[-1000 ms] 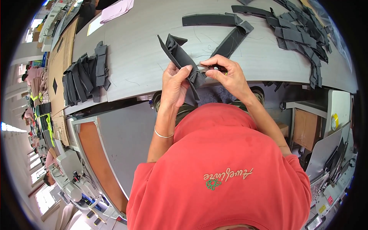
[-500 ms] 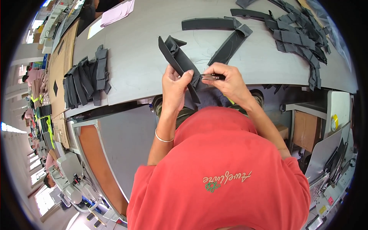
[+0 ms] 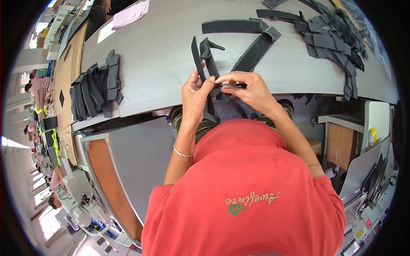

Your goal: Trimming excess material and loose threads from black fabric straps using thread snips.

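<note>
Near the table's front edge, my left hand (image 3: 195,97) is closed on a folded dark grey fabric strip (image 3: 209,62), thumb on top. The strip's two layers stand apart at the far end, and its near end hangs below my fingers. My right hand (image 3: 257,93) meets it at the strip's near part, thumb and forefinger pinched close to my left thumb. A small dark tool, looking like thread snips (image 3: 241,85), lies within my right fingers, mostly hidden. Just beyond, two more fabric strips (image 3: 255,51) lie on the table, with loose threads around them.
On the grey table (image 3: 158,55), a row of stacked dark strips (image 3: 96,87) lies at left and a tangled heap of them (image 3: 329,42) at right. Pink sheets (image 3: 130,16) are at the far left. Below the table stand a grey panel (image 3: 141,158) and a cardboard box (image 3: 341,145).
The strip has swung more upright and its layers have spread apart at the far end. My right fingers have shifted left to the strip, and the dark tool is now more covered.
</note>
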A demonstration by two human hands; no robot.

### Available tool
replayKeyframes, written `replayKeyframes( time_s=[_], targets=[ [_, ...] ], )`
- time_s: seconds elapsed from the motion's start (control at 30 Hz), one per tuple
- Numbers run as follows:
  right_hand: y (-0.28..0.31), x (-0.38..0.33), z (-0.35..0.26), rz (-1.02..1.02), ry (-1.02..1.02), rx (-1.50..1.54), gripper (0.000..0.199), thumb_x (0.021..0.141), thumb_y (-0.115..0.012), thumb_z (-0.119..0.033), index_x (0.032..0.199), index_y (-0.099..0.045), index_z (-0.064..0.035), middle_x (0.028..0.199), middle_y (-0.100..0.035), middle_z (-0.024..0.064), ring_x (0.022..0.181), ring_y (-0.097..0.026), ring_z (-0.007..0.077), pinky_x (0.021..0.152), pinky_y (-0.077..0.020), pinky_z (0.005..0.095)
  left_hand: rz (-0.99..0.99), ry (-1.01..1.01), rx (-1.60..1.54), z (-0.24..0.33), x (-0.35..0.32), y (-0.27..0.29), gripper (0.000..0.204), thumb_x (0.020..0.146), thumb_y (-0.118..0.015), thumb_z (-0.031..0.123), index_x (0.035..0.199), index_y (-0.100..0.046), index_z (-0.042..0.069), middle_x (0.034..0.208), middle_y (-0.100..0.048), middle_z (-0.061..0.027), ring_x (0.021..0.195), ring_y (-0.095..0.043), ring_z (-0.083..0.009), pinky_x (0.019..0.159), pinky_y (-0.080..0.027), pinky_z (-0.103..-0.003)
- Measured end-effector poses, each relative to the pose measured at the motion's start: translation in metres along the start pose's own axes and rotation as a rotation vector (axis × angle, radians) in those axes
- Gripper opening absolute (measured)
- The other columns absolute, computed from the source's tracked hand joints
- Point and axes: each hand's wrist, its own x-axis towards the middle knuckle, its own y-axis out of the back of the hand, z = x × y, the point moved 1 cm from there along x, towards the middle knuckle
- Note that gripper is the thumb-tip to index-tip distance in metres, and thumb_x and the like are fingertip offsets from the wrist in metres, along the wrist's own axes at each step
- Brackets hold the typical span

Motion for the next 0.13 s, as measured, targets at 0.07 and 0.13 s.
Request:
replayKeyframes(
  time_s=[0.07,0.13],
  targets=[
    [0.0009,0.0022,0.0058,0.021,0.035,-0.135,0.015,0.080,-0.070,-0.012,0.096,-0.071,-0.0138,0.091,-0.070,0.0066,0.077,-0.065,0.0179,0.069,-0.0503,0.0304,-0.005,0.043,0.006,-0.0044,0.0021,0.0071,0.049,0.086,-0.064,0.007,0.130,-0.047,-0.006,0.105,-0.060,-0.0063,0.086,-0.056,-0.0088,0.078,-0.046,-0.023],
    [0.0023,0.0013,0.0039,-0.025,-0.032,-0.359,0.019,0.083,-0.067,-0.011,0.101,-0.071,-0.0135,0.093,-0.071,0.0064,0.088,-0.067,0.0171,0.074,-0.0514,0.0309,-0.024,0.024,0.091,-0.0084,0.0032,0.0120,0.065,0.086,-0.067,0.019,0.139,-0.038,-0.004,0.098,-0.065,-0.0064,0.087,-0.055,-0.0092,0.078,-0.038,-0.020]
  ],
)
